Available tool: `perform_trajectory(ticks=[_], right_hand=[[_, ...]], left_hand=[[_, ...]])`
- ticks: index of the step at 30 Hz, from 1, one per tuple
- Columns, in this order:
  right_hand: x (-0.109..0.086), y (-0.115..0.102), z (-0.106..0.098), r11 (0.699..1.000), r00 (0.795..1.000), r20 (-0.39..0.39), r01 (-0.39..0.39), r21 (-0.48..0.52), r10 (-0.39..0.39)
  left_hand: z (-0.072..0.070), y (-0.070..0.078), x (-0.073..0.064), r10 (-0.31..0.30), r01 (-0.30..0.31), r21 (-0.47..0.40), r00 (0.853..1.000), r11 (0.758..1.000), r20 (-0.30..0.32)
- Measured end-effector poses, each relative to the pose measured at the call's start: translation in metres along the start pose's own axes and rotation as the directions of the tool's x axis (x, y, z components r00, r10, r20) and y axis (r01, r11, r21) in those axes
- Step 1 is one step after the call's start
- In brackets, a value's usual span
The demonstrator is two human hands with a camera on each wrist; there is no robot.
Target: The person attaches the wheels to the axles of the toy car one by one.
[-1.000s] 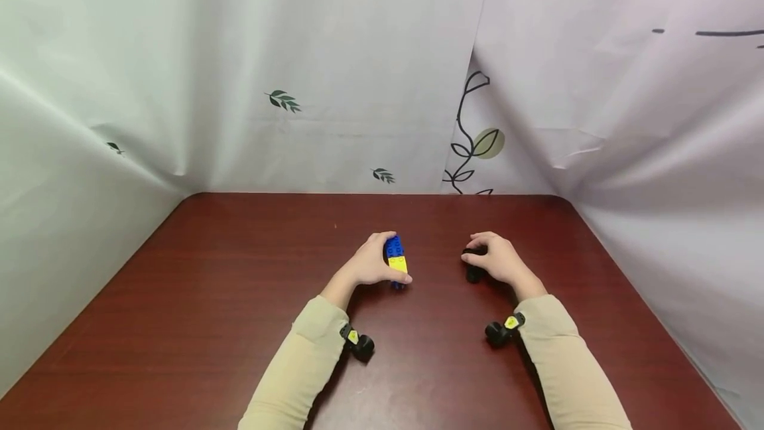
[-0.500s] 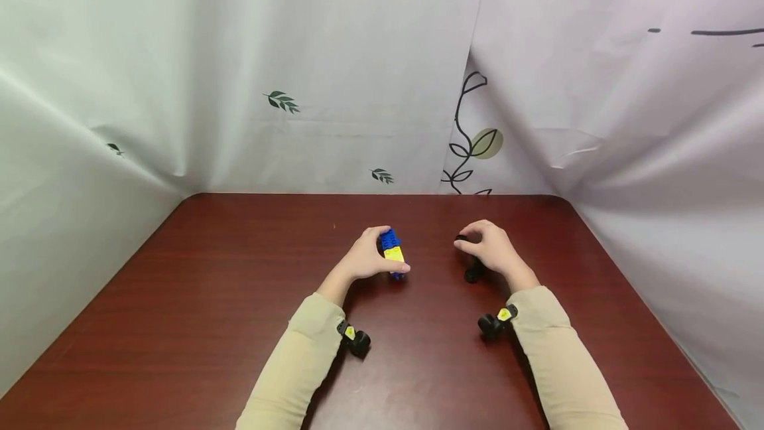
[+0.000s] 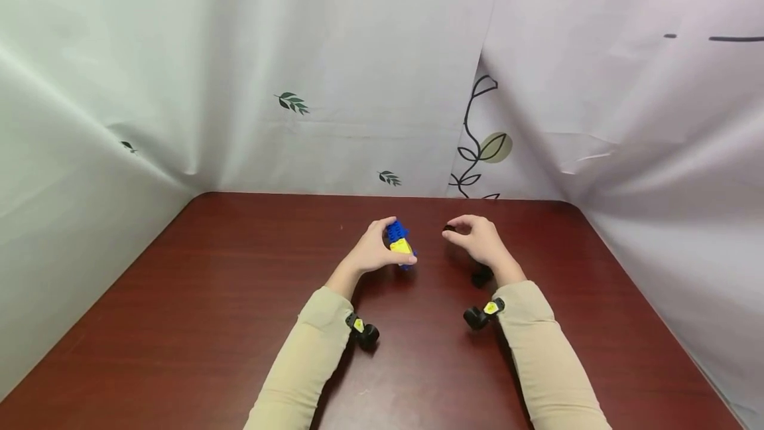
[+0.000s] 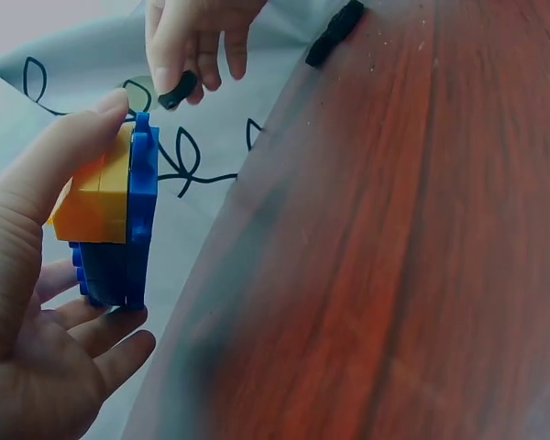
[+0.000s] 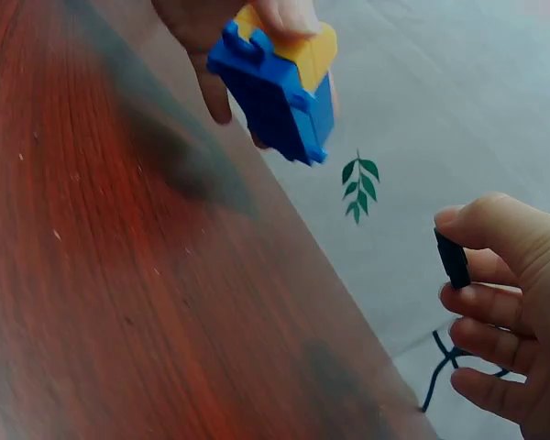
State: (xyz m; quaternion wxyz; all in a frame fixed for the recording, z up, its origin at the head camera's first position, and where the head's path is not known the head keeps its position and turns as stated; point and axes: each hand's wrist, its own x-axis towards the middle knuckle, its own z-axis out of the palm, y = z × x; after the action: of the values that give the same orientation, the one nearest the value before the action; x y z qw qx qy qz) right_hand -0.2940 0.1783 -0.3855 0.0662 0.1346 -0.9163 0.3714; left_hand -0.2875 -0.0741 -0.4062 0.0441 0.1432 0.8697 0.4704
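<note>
Shifted inward: right hand [image 3: 479, 242], which pinched a black piece [image 5: 453, 258]; its slight fingertip hold risked a drop. Left hand [image 3: 371, 254]: gripped blocks [image 4: 115, 215] above bench [image 3: 256, 284]. Second piece [image 3: 481, 277]: lay on bench.

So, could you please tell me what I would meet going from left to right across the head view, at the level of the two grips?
Left grip, blue-and-yellow brick assembly, small black piece, right grip.
</note>
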Motion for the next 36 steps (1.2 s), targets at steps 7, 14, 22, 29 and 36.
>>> perform_trajectory(ticks=[7, 14, 22, 29, 36], right_hand=[[-0.002, -0.001, 0.013, 1.000, 0.999, 0.034, 0.000, 0.031, -0.001], [-0.003, -0.005, 0.017, 0.997, 0.999, 0.036, 0.007, 0.076, -0.010], [-0.003, -0.008, 0.015, 0.989, 0.999, 0.029, 0.010, 0.146, -0.014], [-0.001, -0.010, 0.013, 0.976, 0.998, 0.028, 0.045, 0.212, -0.052], [-0.009, -0.027, 0.006, 0.967, 0.997, 0.022, 0.072, 0.243, -0.080]], left_hand=[[0.008, -0.003, -0.004, 0.003, -0.002, -0.038, 1.000, 0.999, 0.030], [0.009, 0.000, -0.011, -0.022, 0.022, -0.059, 1.000, 0.998, 0.003], [0.011, 0.003, -0.010, -0.012, 0.011, -0.047, 1.000, 0.999, -0.026], [0.011, 0.004, -0.006, 0.000, -0.003, -0.065, 0.999, 0.998, -0.034], [0.012, 0.004, -0.007, 0.024, -0.025, -0.069, 1.000, 0.997, -0.020]])
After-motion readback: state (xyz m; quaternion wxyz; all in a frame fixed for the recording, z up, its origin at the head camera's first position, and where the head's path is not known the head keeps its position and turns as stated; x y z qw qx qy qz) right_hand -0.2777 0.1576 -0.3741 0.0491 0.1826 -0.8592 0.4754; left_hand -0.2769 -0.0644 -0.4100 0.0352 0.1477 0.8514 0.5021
